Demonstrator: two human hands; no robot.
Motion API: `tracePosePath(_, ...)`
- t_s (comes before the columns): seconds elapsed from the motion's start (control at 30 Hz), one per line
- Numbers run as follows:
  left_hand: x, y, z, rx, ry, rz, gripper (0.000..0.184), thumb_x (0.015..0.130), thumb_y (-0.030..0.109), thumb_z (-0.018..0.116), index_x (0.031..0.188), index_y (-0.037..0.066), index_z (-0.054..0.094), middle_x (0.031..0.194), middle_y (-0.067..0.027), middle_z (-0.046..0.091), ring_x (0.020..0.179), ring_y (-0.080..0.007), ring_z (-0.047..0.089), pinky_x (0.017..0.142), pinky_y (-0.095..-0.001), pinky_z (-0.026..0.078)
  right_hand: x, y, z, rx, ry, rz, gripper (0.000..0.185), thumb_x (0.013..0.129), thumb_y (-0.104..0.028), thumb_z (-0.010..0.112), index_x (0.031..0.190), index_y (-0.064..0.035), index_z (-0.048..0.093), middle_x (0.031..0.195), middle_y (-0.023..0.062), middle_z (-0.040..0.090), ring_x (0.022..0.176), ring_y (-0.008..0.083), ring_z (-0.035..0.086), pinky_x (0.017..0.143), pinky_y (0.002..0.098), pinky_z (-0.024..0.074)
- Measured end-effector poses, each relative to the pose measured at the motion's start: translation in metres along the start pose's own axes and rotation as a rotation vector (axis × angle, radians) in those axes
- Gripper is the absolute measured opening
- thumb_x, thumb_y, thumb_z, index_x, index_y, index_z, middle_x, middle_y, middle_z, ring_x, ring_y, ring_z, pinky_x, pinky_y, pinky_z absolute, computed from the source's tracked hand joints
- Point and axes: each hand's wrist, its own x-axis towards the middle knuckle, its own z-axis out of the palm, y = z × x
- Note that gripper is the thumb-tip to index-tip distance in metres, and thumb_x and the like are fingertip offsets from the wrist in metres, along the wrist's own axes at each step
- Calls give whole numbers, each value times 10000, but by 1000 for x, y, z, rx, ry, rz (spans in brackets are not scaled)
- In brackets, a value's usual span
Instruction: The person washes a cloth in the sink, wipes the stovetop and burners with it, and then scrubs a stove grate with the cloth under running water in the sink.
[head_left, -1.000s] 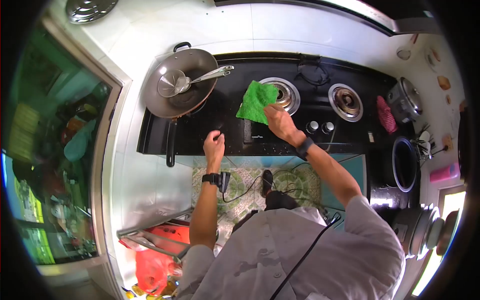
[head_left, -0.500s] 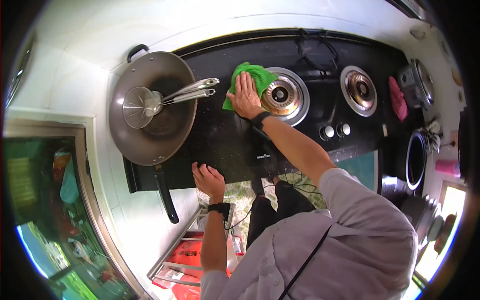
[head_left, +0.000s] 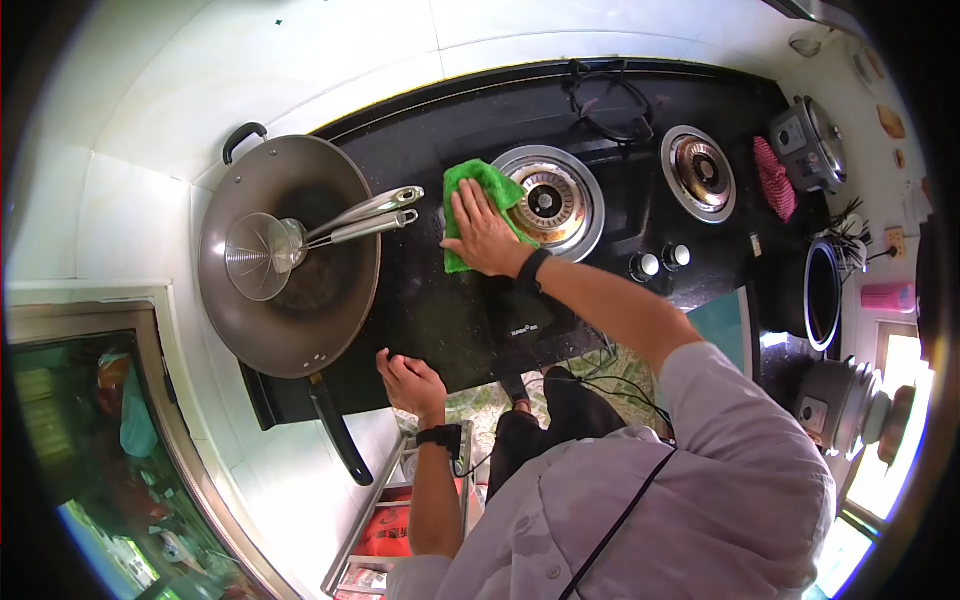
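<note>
Pressing a green cloth onto the black cooktop with the right hand flat and unclenched, at nine o'clock of the nearer gas burner. Holding the left hand half-curled, at the cloth's seven o'clock; cannot tell its grip.

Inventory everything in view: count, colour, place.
Green cloth: one, green, beside left burner
Wok: one, brown, stove's left end
Utensils: two, silver, in wok
Stove: one, black, along wall
Burners: two, silver, on stove
Knobs: two, silver, stove's front
Ring: one, black, stove's back
Red cloth: one, red, stove's right
Cookers: two, grey, right
Pot: one, black, right
Pink item: one, pink, far right
Glass pane: one, greenish, left
Small items: uncountable, mixed, right
Shirt: one, grey, bottom
Wristbands: two, black, wrists
Left hand: one, bare, stove's front edge
Right hand: one, bare, on green cloth
</note>
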Motion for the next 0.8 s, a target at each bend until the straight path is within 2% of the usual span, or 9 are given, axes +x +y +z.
tracePosePath(0.07, 3, 0, 2, -15, -15, 7, 59, 848, 76, 511, 875, 39, 474, 1174, -173, 552, 848, -387, 600, 650, -470, 490, 18, 16, 5, -28, 12, -26, 764, 924, -492, 444, 1373, 113, 318, 1467, 307, 216, 1378, 418, 208, 1122, 456, 216)
tracePosePath(0.13, 1, 0, 3, 1, 13, 1, 58, 845, 72, 511, 877, 37, 477, 1171, -177, 554, 864, -391, 598, 663, -475, 488, 29, 33, -2, 51, -267, -124, 769, 887, -445, 533, 1382, 97, 307, 1478, 299, 197, 1379, 422, 206, 1110, 455, 252)
tracePosePath(0.17, 2, 3, 2, 6, 5, -11, 58, 845, 69, 510, 876, 35, 474, 1171, -178, 556, 865, -394, 596, 672, -478, 486, 35, 68, 11, 239, -155, -290, 630, 796, -282, 665, 1317, 16, 470, 1391, 255, 376, 1304, 402, 349, 1061, 449, 322)
tracePosePath(0.2, 1, 4, -1, 14, 1, -27, 58, 845, 69, 510, 876, 35, 474, 1171, -178, 556, 865, -394, 596, 672, -478, 486, 43, 89, 5, 244, -167, -302, 630, 796, -282, 665, 1317, 16, 470, 1391, 255, 376, 1304, 402, 349, 1061, 449, 322)
tracePosePath(0.27, 5, 9, 0, 80, 11, -13, 64, 847, 69, 505, 885, 31, 470, 1173, -178, 556, 870, -396, 594, 676, -475, 487, 61, 118, -19, 524, -401, -369, 473, 677, -112, 720, 1142, -72, 643, 1197, 176, 548, 1151, 365, 494, 967, 441, 395)
tracePosePath(0.3, 3, 9, 3, 91, 7, -32, 65, 849, 71, 505, 884, 29, 470, 1187, -178, 551, 880, -397, 593, 687, -476, 486, 64, 116, -11, 622, -286, -409, 320, 602, -37, 724, 913, -114, 703, 986, 105, 597, 996, 333, 550, 890, 441, 424)
tracePosePath(0.4, 6, 13, 1, 100, -17, -26, 66, 852, 75, 504, 886, 27, 474, 1205, -181, 541, 901, -397, 589, 708, -473, 484, 88, 114, -26, 605, -454, -444, 266, 607, -42, 718, 858, -110, 661, 970, 105, 569, 978, 327, 545, 867, 425, 440)
tracePosePath(0.67, 5, 13, -1, 81, -92, -82, 53, 866, 70, 478, 886, 21, 477, 1230, -179, 523, 974, -394, 564, 749, -474, 469, 76, 207, -25, 622, -152, -201, 197, 693, -42, 675, 864, -76, 584, 849, 114, 542, 855, 316, 565, 734, 407, 470)
tracePosePath(0.8, 5, 12, 0, 94, -61, -51, 61, 860, 79, 498, 881, 30, 470, 1229, -179, 526, 905, -389, 573, 726, -476, 461, 7, 242, -22, 431, 129, 9, 136, 730, -52, 590, 856, -78, 545, 759, 198, 592, 779, 411, 576, 680, 502, 464)
